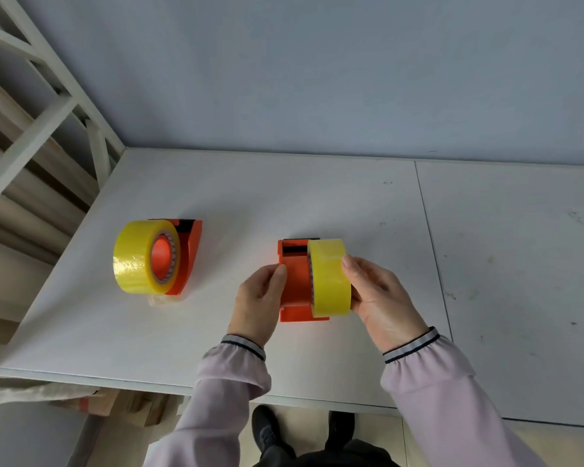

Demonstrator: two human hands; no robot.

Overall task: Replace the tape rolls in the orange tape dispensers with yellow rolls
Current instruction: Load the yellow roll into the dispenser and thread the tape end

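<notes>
Two orange tape dispensers stand on a white table [317,197]. The left dispenser [190,254] carries a yellow roll [137,256] on its orange hub and nobody touches it. Near the table's middle stands the second dispenser [295,284]. My left hand [258,298] grips its left side, thumb on the orange wall. My right hand [378,294] holds a second yellow roll [329,278] upright against the dispenser's right side, thumb on top of the roll. The hub of this dispenser is hidden behind the roll.
A grey wall [317,79] runs behind the table. A white metal frame [41,112] stands at the far left. Cardboard boxes [125,406] lie under the table's front left edge. A seam [432,247] splits the tabletop on the right.
</notes>
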